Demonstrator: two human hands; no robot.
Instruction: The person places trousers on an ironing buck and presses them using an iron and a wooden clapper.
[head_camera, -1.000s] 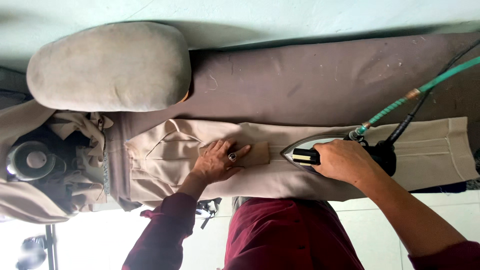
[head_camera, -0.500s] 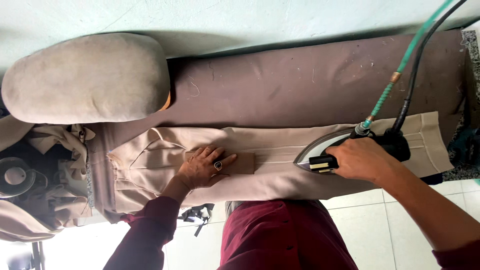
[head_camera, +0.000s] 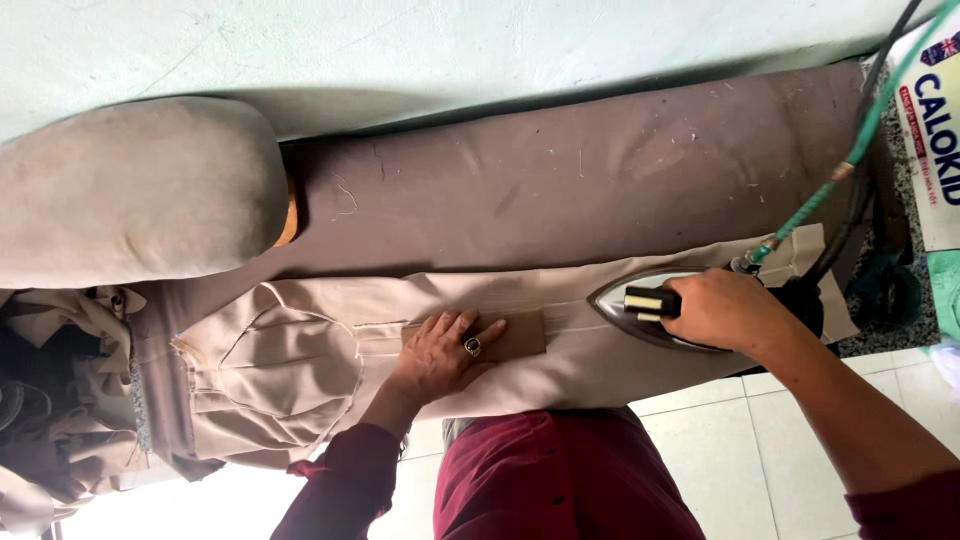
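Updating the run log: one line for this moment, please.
left hand flat on beige trousers | right hand gripping iron | iron on trouser leg

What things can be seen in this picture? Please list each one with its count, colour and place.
trousers: one, beige, flat along the board's near edge
board: one, grey-brown cover, across the middle
pad: one, grey, rounded, left end of the board
iron: one, silver with black handle, on the trousers at right
hose: one, green, from the iron to upper right
cable: one, black, beside the hose
clothes: a pile, beige, far left
floor: white tiles, lower right
left hand: flat on the trousers, wears a ring
right hand: grips the iron's handle
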